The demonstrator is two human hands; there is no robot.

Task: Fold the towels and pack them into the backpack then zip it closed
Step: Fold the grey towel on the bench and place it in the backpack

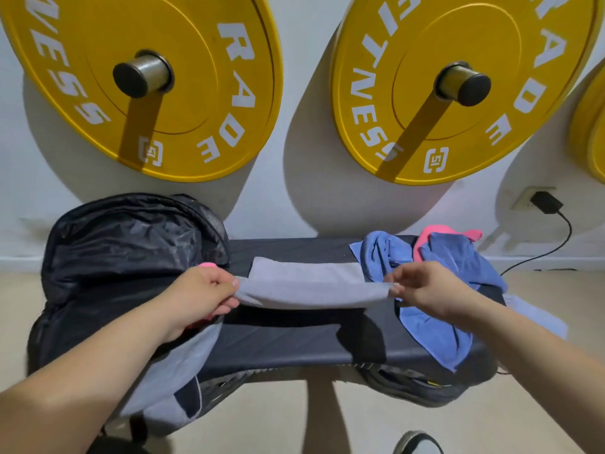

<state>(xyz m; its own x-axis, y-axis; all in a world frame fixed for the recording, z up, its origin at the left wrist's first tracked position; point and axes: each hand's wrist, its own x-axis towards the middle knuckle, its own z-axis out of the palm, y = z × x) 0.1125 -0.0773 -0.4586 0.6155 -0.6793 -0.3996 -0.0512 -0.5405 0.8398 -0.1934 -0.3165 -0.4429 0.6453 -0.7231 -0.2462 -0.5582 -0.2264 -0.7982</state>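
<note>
With left hand point(199, 293) and right hand point(423, 286) each pinching an end of the grey towel point(311, 285), looks mid-fold; probably calls next for bringing ends together.

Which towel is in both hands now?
The grey towel, pinched at each end by the left hand and right hand; the blue towels lie bunched on the bench.
</note>
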